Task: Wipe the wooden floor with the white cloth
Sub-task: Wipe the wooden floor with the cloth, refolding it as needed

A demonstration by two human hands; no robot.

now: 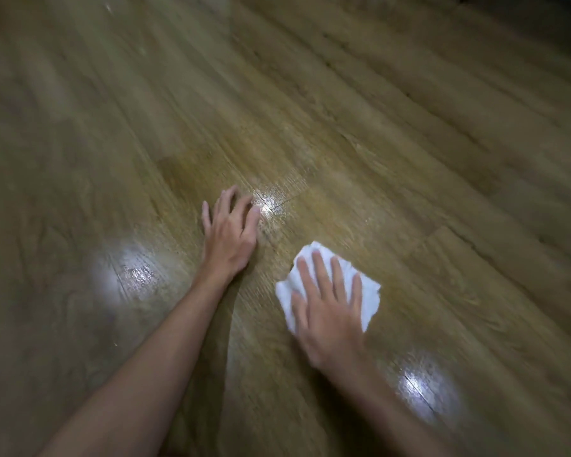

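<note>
The wooden floor [360,133] fills the whole view, brown planks running diagonally. A crumpled white cloth [368,288] lies on it right of centre. My right hand [327,311] presses flat on the cloth with straight, spread fingers, and covers most of it. My left hand [229,232] rests on the bare floor to the left of the cloth, fingers spread and slightly bent, holding nothing. Its fingertips lie beside a shiny wet patch [271,206] on the planks.
Bright reflections of light show on the floor at the left [126,275] and at the lower right [426,390]. The far planks are blurred. A dark edge sits at the top right corner [567,8].
</note>
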